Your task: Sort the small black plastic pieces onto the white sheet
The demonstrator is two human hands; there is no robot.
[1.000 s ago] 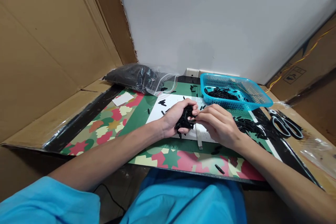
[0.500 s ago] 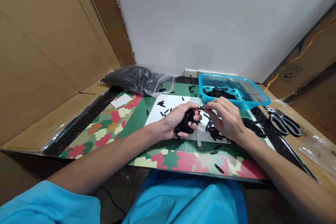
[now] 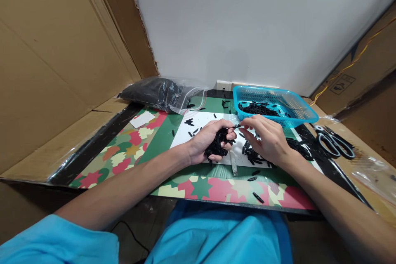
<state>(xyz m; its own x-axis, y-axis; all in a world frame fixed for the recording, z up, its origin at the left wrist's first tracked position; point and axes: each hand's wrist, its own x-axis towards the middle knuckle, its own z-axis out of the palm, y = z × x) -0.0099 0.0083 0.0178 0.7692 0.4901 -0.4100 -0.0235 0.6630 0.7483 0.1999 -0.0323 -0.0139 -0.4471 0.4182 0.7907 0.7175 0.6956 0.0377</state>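
Note:
My left hand [image 3: 213, 140] is closed around a bunch of small slender black pieces [image 3: 220, 143]; their exact kind cannot be made out. Between its thumb and forefinger a single small black piece [image 3: 236, 126] sticks out to the right. At the free end of that piece are the thumb and forefinger of my right hand [image 3: 264, 138], in what looks like a loose pinch. Both hands are above a white sheet [image 3: 176, 142], where more loose black pieces [image 3: 254, 157] lie, partly hidden under my right hand.
A blue plastic basket [image 3: 305, 120] with more black pieces stands at the back right. Scissors [image 3: 334, 144] lie right of the board. A filled clear zip bag [image 3: 161, 94] rests at the back left, near a paper scrap [image 3: 142, 119]. Cardboard walls [image 3: 62, 49] flank the table.
My right thumb and forefinger have parted slightly and shifted at the end of the black piece. My left hand keeps its grip on the bunch. The view has moved a little.

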